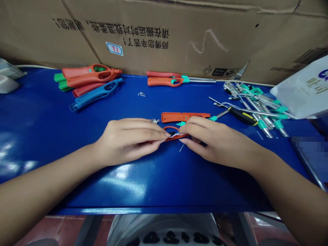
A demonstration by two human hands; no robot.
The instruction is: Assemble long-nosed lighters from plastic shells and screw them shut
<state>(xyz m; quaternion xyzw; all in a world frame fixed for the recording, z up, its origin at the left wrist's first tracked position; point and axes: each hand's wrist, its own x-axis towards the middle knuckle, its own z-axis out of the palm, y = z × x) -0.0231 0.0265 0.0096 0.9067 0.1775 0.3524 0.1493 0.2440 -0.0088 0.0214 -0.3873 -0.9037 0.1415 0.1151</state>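
Both my hands are on an orange lighter casing half (171, 128) lying low over the blue table, mostly hidden under my fingers. My left hand (130, 136) grips its left part, thumb and fingertips pressed at thin white wires (175, 135) beside a small black part. Curled over the right end, my right hand (217, 140) has its fingers closed at the wires and casing; the exact contact is hidden. A metal tube with a teal collar (213, 118) sticks out beyond it. Just behind lies another orange casing half (170, 117), inner side up. A thin clear strip (181, 148) shows below my right fingers.
Orange, red and blue casings (89, 75) are piled at back left. Small screws (141, 94) lie near two lighters (166, 81). Rightward are a black-yellow screwdriver (243, 116), several metal tubes with wires (263, 116) and a white bag (304, 89). A cardboard box (189, 20) stands behind.
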